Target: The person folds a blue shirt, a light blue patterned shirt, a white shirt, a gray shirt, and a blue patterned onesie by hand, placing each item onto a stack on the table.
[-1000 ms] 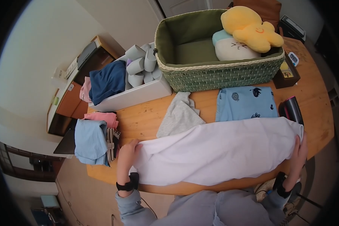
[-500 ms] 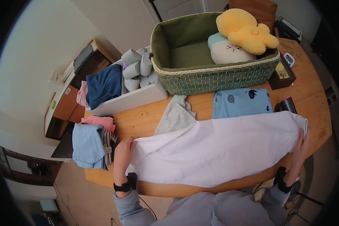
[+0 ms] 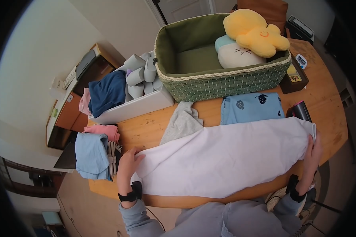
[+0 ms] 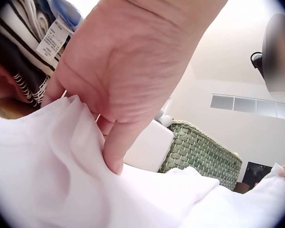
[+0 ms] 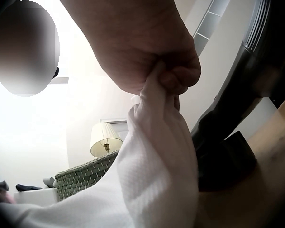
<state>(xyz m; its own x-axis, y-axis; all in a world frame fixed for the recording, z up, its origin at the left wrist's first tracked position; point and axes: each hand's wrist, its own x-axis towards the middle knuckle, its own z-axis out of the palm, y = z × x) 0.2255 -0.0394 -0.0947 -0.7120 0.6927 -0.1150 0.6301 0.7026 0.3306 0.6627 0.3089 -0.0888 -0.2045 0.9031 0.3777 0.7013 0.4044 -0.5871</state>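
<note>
A long white cloth (image 3: 225, 158) lies folded lengthwise along the near side of the wooden table. At its left end my left hand (image 3: 126, 168) pinches the edge; in the left wrist view a fold of cloth (image 4: 71, 128) bunches between thumb and fingers. My right hand (image 3: 313, 152) grips the opposite end, and the right wrist view shows its fingers (image 5: 178, 78) curled tightly round a gathered corner. A crumpled light grey cloth (image 3: 182, 123) is partly hidden under the white one. Behind it lies a folded blue cloth (image 3: 247, 110) with dark fruit prints.
Folded clothes (image 3: 91, 156) are stacked left of my left hand. A white bin (image 3: 136, 106) holds grey rolls and a navy garment. The green woven basket (image 3: 225, 83) contains plush toys (image 3: 261, 35). A dark pink-trimmed object (image 3: 300, 110) sits near the right hand.
The white cloth's right end has been drawn outward to the right with my right hand, then eased slightly back. My left hand keeps its place at the left end. The head view has shifted a little.
</note>
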